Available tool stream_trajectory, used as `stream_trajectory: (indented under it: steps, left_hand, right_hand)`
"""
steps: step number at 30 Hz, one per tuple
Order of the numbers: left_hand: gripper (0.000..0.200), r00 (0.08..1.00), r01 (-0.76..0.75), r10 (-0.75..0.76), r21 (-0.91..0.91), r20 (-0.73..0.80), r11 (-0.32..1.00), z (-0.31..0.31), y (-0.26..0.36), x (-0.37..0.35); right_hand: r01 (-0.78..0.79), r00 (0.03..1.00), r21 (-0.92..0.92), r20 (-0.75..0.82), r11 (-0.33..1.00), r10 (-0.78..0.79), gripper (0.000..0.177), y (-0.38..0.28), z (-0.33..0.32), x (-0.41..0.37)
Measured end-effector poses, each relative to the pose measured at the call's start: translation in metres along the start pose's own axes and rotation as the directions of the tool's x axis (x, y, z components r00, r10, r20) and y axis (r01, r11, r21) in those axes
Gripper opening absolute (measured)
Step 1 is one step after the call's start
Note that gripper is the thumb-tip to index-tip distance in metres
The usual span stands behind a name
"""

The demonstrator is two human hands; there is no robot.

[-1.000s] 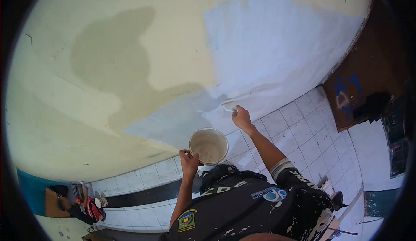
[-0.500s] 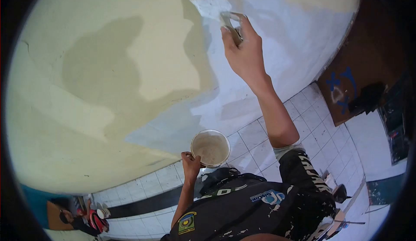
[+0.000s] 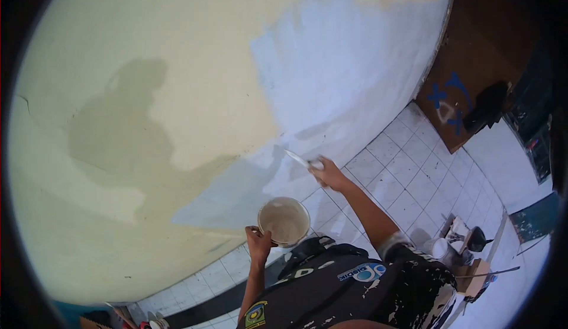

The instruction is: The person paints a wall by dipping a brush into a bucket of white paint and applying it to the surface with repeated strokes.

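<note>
My left hand is closed on the rim of a round paint bucket, which hangs in front of my dark, paint-spattered shirt. Pale paint coats the inside of the bucket. My right hand grips a wide paintbrush by its handle, seen nearly edge-on. The bristles point left, up and to the right of the bucket, and overlap the lower wall in this view. In front of me the wall is pale yellow, with a fresh bluish-white painted area on its right part.
A white tiled floor runs along the wall's foot, with a dark strip across it. To the right stands a brown door with blue marks. Containers and a cardboard box sit on the floor at lower right.
My right hand has brought the brush down from high on the wall to near the bucket. The bucket stays in my left hand, and the view has shifted slightly.
</note>
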State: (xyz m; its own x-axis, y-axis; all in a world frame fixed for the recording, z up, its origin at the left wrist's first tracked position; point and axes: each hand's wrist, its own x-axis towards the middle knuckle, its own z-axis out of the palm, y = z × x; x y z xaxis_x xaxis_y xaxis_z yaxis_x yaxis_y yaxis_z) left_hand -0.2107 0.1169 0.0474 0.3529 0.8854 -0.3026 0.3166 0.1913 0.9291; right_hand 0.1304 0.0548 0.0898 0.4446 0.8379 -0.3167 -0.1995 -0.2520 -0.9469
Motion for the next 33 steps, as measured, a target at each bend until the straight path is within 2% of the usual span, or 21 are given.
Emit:
stream_trajectory:
  steps: [2, 4, 5, 7, 8, 9, 11, 12, 13, 14, 15, 16, 17, 18, 20, 21, 23, 24, 26, 29, 33]
  left_hand:
    - [0.042, 1.0, -0.014, 0.013, 0.035, 0.024, 0.999, 0.0, 0.011, -0.003]
    - [0.042, 0.998, -0.035, 0.031, 0.07, 0.058, 0.997, 0.0, 0.002, 0.002]
    - [0.042, 0.998, -0.033, 0.029, 0.07, 0.058, 0.997, 0.003, -0.001, 0.006]
    - [0.043, 0.993, -0.094, 0.081, 0.155, 0.09, 0.983, 0.009, -0.007, 0.007]
    - [0.043, 0.993, -0.078, 0.063, 0.156, 0.1, 0.985, 0.012, -0.009, 0.005]
    - [0.043, 0.991, -0.085, 0.063, 0.189, 0.12, 0.978, 0.019, 0.004, 0.004]
    - [0.043, 0.982, -0.127, 0.095, 0.2, 0.165, 0.972, 0.03, 0.008, 0.012]
    - [0.043, 0.976, -0.156, 0.124, 0.179, 0.179, 0.971, 0.039, 0.022, 0.011]
    - [0.043, 0.974, -0.177, 0.14, 0.216, 0.178, 0.96, 0.048, 0.033, 0.006]
    - [0.042, 0.949, -0.297, 0.244, 0.313, 0.198, 0.902, 0.052, 0.007, 0.021]
    - [0.042, 0.955, -0.252, 0.174, 0.35, 0.239, 0.902, 0.058, 0.03, 0.011]
    - [0.04, 0.964, -0.135, 0.062, 0.276, 0.259, 0.952, 0.069, 0.047, 0.006]
    - [0.038, 0.948, -0.255, 0.166, 0.336, 0.271, 0.907, 0.076, 0.037, 0.014]
    - [0.038, 0.945, -0.246, 0.136, 0.372, 0.296, 0.895, 0.083, 0.053, 0.011]
    - [0.039, 0.93, -0.293, 0.153, 0.426, 0.333, 0.856, 0.095, 0.066, 0.011]
    - [0.039, 0.934, -0.282, 0.142, 0.431, 0.329, 0.857, 0.1, 0.072, 0.009]
    - [0.039, 0.908, -0.332, 0.164, 0.422, 0.386, 0.843, 0.107, 0.082, 0.005]
    - [0.039, 0.913, -0.322, 0.157, 0.428, 0.378, 0.844, 0.109, 0.084, 0.004]
    - [0.039, 0.892, -0.38, 0.195, 0.444, 0.408, 0.811, 0.114, 0.086, 0.002]
    - [0.038, 0.879, -0.418, 0.245, 0.413, 0.409, 0.809, 0.12, 0.084, -0.001]
    - [0.041, 0.887, -0.39, 0.191, 0.46, 0.42, 0.798, 0.123, 0.086, -0.006]
  right_hand:
    - [-0.115, 0.986, 0.23, 0.143, 0.966, 0.084, 0.043, 0.018, -0.01, -0.046]
    - [-0.273, 0.948, 0.414, 0.267, 0.868, 0.171, 0.039, 0.048, -0.024, -0.08]
    - [-0.275, 0.948, 0.414, 0.266, 0.868, 0.173, 0.039, 0.048, -0.026, -0.096]
    - [-0.332, 0.92, 0.287, 0.307, 0.898, 0.242, 0.039, 0.039, -0.03, -0.135]
    - [-0.348, 0.918, 0.29, 0.3, 0.892, 0.26, 0.039, 0.037, -0.031, -0.144]
    - [-0.286, 0.928, 0.141, 0.287, 0.948, 0.237, 0.039, 0.035, -0.03, -0.149]
    - [-0.149, 0.943, -0.166, 0.272, 0.975, 0.191, 0.042, 0.035, -0.033, -0.152]
    - [0.12, 0.959, -0.272, 0.28, 0.955, -0.041, 0.042, 0.055, -0.032, -0.143]
    - [0.19, 0.954, -0.424, 0.293, 0.886, -0.065, 0.041, 0.075, -0.04, -0.139]
    - [0.126, 0.951, -0.585, 0.3, 0.801, 0.07, 0.04, 0.052, -0.038, -0.14]
    - [0.08, 0.946, -0.6, 0.297, 0.796, 0.129, 0.045, 0.022, -0.033, -0.146]
    - [0.204, 0.935, -0.655, 0.35, 0.728, 0.054, 0.045, 0.026, -0.035, -0.14]
    - [0.201, 0.934, -0.738, 0.343, 0.645, 0.102, 0.044, 0.018, -0.032, -0.137]
    - [0.229, 0.936, -0.801, 0.337, 0.553, 0.101, 0.04, 0.017, -0.029, -0.132]
    - [0.262, 0.925, -0.857, 0.354, 0.443, 0.136, 0.037, 0.018, -0.022, -0.119]
    - [0.264, 0.922, -0.854, 0.36, 0.449, 0.144, 0.037, 0.024, -0.02, -0.113]
    - [0.402, 0.889, -0.882, 0.44, 0.244, 0.127, 0.032, 0.042, -0.016, -0.096]
    - [0.41, 0.883, -0.877, 0.45, 0.248, 0.131, 0.032, 0.051, -0.014, -0.088]
    - [0.503, 0.857, -0.857, 0.511, 0.113, 0.064, 0.028, 0.066, -0.01, -0.073]
    - [0.431, 0.886, -0.897, 0.441, 0.094, 0.144, 0.02, 0.079, 0.003, -0.06]
    - [0.428, 0.887, -0.903, 0.426, 0.025, 0.179, 0.017, 0.097, 0.011, -0.052]
